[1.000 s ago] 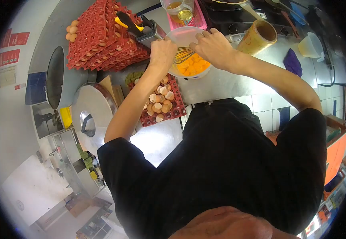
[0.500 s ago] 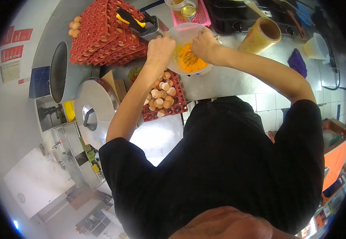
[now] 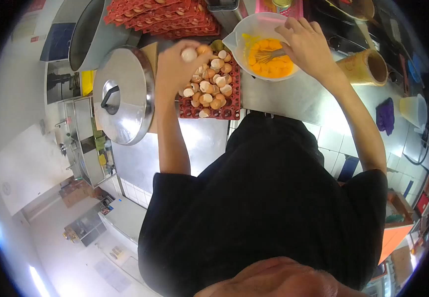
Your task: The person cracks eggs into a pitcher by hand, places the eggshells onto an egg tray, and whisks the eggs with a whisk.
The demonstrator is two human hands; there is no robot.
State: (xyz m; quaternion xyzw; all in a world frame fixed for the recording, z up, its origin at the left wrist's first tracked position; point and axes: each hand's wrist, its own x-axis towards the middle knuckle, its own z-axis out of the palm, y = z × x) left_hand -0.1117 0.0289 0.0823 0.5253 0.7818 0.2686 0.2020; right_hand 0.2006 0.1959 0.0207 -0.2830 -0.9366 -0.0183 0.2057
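My left hand (image 3: 171, 69), blurred, is over the left side of a pile of cracked eggshells (image 3: 208, 88) on a red egg tray (image 3: 235, 110). Its fingers curl around an eggshell (image 3: 189, 54) with a pale inside; another brown shell (image 3: 204, 49) shows beside the fingertips. My right hand (image 3: 307, 45) is above the right rim of a translucent plastic bowl (image 3: 242, 30), fingers spread. Beaten-looking yellow eggs and whole yolks (image 3: 272, 69) lie in the bowl. A wire whisk (image 3: 265, 56) leans in them, its handle end hidden by my right thumb.
Stacked red egg trays (image 3: 167, 19) stand behind the shells. A large metal lid (image 3: 125, 99) is on the left. Right of the bowl are a bamboo-like cylinder (image 3: 360, 67), a purple cloth (image 3: 385, 116) and a plastic jug (image 3: 412, 109). A black stove (image 3: 318, 24) is at the back.
My left hand has left the bowl's rim and moved left to the shells. My right hand has loosened from the whisk, its fingers now spread. The camera view has shifted.
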